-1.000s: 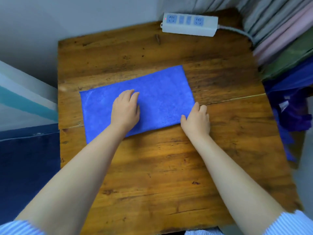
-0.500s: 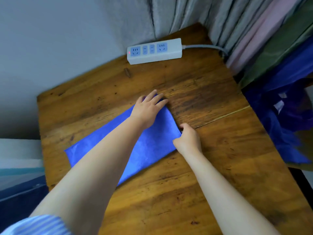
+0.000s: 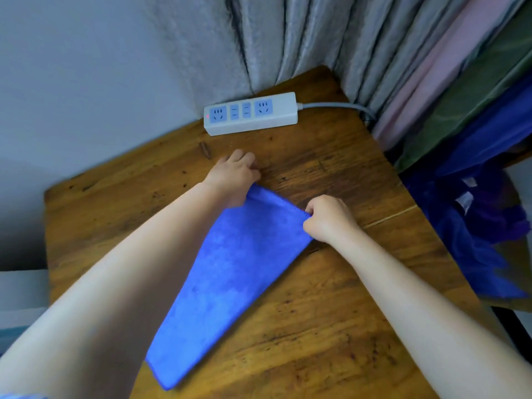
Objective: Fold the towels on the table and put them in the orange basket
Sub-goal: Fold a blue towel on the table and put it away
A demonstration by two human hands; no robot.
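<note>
Blue towel (image 3: 230,272), far corners hidden under hands

A blue towel (image 3: 230,272) of soft, matt, fuzzy microfibre cloth lies on a wooden table (image 3: 331,312) with a worn, slightly glossy varnish. A smooth white plastic power strip (image 3: 250,113) sits before pleated grey woven curtains (image 3: 302,38).

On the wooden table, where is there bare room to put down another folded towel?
Bare wood lies on the table right of the blue towel, and at the left between the table edge and the left forearm. The far corner is crowded: power strip, left hand, right hand.
</note>
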